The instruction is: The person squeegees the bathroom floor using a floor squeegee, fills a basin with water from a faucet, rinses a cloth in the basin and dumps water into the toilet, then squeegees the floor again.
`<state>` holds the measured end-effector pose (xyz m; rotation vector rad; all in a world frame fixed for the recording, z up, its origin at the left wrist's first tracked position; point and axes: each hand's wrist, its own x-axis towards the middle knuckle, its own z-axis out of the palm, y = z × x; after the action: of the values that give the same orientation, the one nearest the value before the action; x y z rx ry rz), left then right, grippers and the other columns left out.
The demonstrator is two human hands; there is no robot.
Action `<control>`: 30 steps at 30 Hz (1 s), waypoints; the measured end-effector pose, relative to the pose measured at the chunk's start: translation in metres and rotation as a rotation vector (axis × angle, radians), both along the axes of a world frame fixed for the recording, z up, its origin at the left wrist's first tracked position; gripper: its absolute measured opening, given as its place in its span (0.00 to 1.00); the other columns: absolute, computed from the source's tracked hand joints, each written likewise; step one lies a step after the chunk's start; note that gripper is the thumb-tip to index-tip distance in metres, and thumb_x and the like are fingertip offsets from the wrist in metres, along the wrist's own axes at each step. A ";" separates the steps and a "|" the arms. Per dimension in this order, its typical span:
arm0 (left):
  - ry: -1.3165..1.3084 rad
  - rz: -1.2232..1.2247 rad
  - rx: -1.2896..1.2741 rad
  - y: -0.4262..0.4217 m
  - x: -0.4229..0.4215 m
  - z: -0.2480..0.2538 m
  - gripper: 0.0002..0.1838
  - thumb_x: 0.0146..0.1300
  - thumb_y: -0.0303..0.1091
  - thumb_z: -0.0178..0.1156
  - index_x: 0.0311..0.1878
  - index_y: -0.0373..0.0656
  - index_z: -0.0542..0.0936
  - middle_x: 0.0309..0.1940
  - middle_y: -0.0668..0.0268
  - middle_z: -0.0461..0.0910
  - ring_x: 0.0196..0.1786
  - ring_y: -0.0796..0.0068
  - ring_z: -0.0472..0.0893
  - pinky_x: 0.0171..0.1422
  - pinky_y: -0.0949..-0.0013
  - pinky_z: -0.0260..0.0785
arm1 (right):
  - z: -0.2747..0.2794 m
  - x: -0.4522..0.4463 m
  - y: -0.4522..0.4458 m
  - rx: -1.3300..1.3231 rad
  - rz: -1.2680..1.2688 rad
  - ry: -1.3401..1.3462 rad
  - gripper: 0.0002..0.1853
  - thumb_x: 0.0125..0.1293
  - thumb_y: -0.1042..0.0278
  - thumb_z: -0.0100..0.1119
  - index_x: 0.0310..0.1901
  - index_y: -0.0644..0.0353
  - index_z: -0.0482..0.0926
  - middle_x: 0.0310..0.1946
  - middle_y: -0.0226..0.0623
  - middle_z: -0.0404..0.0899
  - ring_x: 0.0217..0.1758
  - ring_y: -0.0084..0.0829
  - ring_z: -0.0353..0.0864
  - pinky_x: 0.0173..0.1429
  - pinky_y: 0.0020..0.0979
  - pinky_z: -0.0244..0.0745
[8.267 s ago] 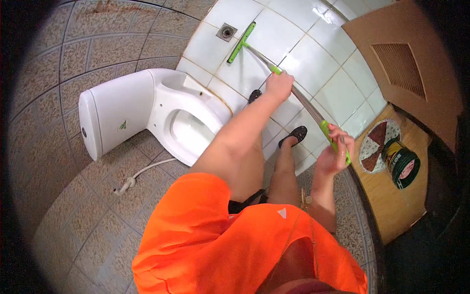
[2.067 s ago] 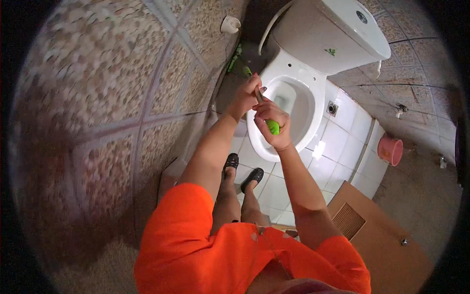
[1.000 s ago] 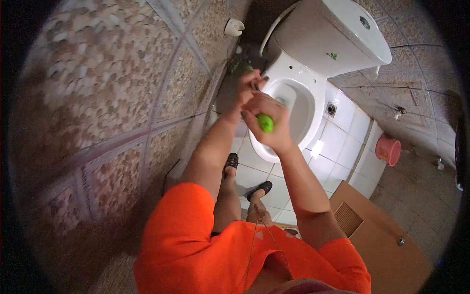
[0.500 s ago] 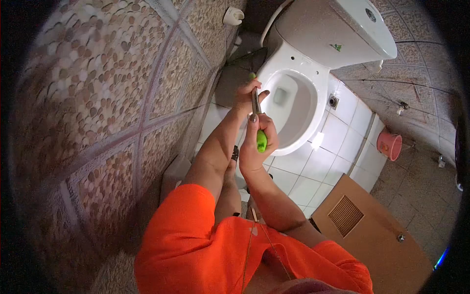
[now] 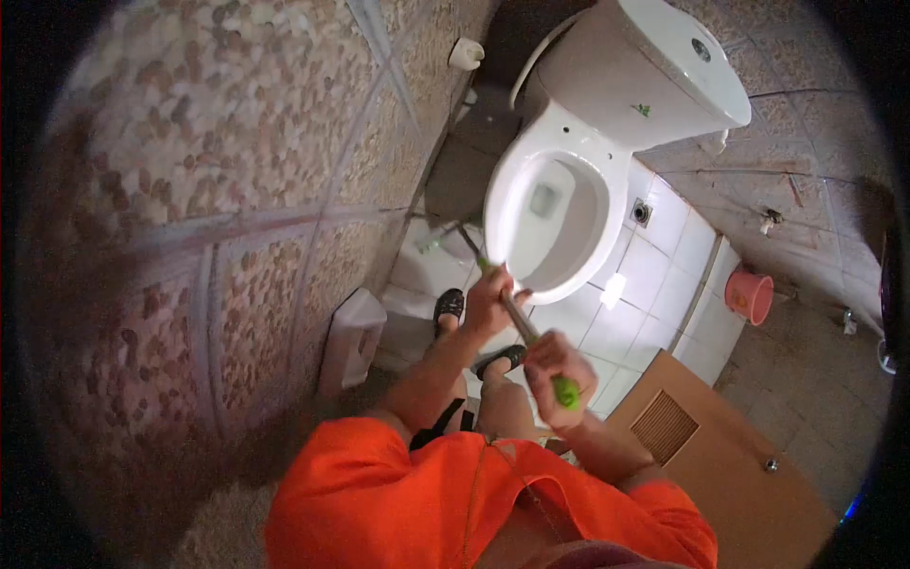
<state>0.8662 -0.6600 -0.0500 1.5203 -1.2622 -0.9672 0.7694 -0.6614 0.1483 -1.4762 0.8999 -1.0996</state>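
Over the white floor tiles (image 5: pixel 575 327), in front of the toilet (image 5: pixel 590 137), the squeegee (image 5: pixel 518 318) is slanting, its long axis running forward and leftward to a blurred green head (image 5: pixel 434 239) low to the left of the bowl (image 5: pixel 573 251). The person's 2 hands are gripping it: the left hand (image 5: pixel 491 302) is wrapping the pole farther down, lying nearer the head, while the right hand (image 5: pixel 557 373) is clasping the upper end, its green tip (image 5: pixel 567 393) showing.

The squeegee (image 5: pixel 519 318) has a thin metallic shaft, with a bright green grip (image 5: pixel 566 392) at the upper end and some green lower on the shaft. It is held slanting, and its blurred, greenish head (image 5: pixel 438 239) is at the white floor tiles (image 5: pixel 427 272), beside the toilet bowl (image 5: pixel 561 291).
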 end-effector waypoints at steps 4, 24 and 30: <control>-0.095 0.113 -0.072 -0.062 0.033 -0.007 0.18 0.46 0.33 0.70 0.23 0.41 0.67 0.22 0.59 0.70 0.27 0.53 0.72 0.32 0.57 0.64 | -0.029 0.025 -0.033 -0.065 -0.046 -0.044 0.06 0.52 0.84 0.57 0.23 0.64 0.72 0.23 0.42 0.75 0.25 0.37 0.74 0.35 0.32 0.70; -0.043 0.235 0.076 0.061 -0.087 -0.066 0.13 0.54 0.37 0.64 0.26 0.37 0.74 0.28 0.57 0.75 0.32 0.54 0.74 0.35 0.58 0.65 | -0.125 -0.157 0.032 -0.042 0.341 -0.103 0.04 0.52 0.83 0.52 0.24 0.64 0.71 0.26 0.42 0.76 0.31 0.39 0.76 0.38 0.36 0.72; -0.442 -0.032 0.393 0.111 -0.246 -0.090 0.05 0.54 0.31 0.58 0.33 0.42 0.79 0.34 0.57 0.78 0.40 0.54 0.78 0.46 0.59 0.69 | -0.151 -0.337 0.079 0.068 0.307 -0.106 0.05 0.50 0.85 0.52 0.23 0.64 0.70 0.23 0.42 0.74 0.28 0.39 0.75 0.36 0.34 0.72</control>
<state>0.6205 -0.5487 -0.1395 2.1115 -1.4603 -0.9706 0.4321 -0.5827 -0.0028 -1.4298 0.6066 -0.9018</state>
